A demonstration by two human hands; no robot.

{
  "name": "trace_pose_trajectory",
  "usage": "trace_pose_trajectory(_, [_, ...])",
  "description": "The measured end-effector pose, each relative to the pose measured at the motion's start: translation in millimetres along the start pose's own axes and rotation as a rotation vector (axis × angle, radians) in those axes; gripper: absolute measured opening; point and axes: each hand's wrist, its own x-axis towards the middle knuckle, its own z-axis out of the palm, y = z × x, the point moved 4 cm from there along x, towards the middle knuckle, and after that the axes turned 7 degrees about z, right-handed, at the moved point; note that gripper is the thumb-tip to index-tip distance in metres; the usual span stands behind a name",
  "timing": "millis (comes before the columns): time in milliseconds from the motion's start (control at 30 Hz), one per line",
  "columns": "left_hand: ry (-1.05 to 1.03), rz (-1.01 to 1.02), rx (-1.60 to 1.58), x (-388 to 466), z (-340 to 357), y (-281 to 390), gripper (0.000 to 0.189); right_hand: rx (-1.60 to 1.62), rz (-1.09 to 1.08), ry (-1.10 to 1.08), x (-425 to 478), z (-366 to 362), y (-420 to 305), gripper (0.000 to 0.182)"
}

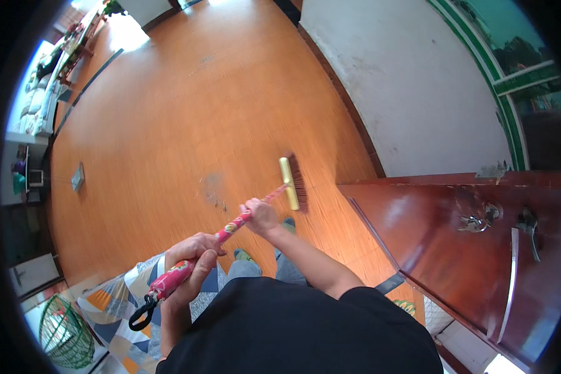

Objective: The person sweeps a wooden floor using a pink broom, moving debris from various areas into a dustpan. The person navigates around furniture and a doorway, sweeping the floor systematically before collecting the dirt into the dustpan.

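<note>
Both my hands grip a long broom handle wrapped in pink patterned film. My left hand holds it near its upper end, where a black hanging loop dangles. Lower down the shaft, my right hand is closed around it. The broom head, a pale yellow bar with dark reddish bristles, is at the floor right of centre, bristles facing right. Left of it, a small heap of grey dust and debris lies on the orange wood-look floor.
A reddish-brown wooden door with keys in its lock stands at my right, beside a white wall. At lower left are a cloth with geometric patterns and a green wire basket. A small grey object sits on the floor at left.
</note>
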Motion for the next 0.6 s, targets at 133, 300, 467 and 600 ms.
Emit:
trace_pose_trajectory(133, [-0.005,0.064,0.169,6,8,14,0.023,0.111,-0.108,-0.07,27,2,-38,0.028])
trace_pose_trajectory(300, [0.016,0.17,0.169,23,9,37,0.034,0.159,-0.281,-0.176,51,-30,-54,0.018])
trace_pose_trajectory(467, [0.101,0.158,-0.038,37,-23,49,0.03,-0.444,-0.094,-0.003,67,-126,42,0.021])
trace_pose_trajectory(600, [-0.03,0.228,-0.004,60,-39,42,0.025,-1.122,0.562,-0.073,54,-238,144,0.016])
